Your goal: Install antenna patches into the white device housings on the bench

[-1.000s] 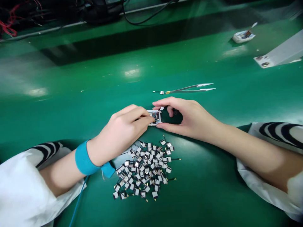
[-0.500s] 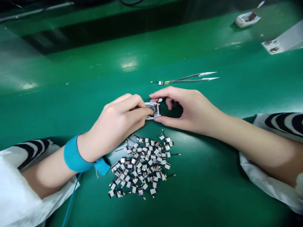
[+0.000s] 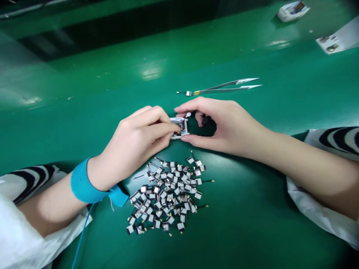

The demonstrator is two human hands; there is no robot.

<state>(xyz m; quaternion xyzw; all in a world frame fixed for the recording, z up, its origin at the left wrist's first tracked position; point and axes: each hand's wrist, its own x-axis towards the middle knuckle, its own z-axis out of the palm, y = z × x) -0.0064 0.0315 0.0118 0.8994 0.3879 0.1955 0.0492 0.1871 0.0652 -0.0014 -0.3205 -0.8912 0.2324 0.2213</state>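
A small white-framed device with an exposed circuit board [image 3: 183,129] lies between my hands. My left hand [image 3: 137,134] is closed on its left side, one finger pressing onto the board. With thumb and index finger, my right hand [image 3: 221,125] grips its right end at the near and far edges. A small black object [image 3: 206,120] shows by the curled fingers of that hand; its kind is unclear. A round white part [image 3: 188,114] on a thin red wire sticks up from the device's far right corner.
Nearer me lies a heap of small square modules with short black cables [image 3: 168,198]. Beyond my right hand are tweezers [image 3: 224,89] and a single module [image 3: 188,93]. A white housing [image 3: 293,12] and a pale bracket [image 3: 333,43] stand at far right. A blue wrist strap [image 3: 84,181] trails a cord.
The view has shifted slightly, so the tweezers and far items sit higher in the picture. Both hands keep nearly the same hold on the device.
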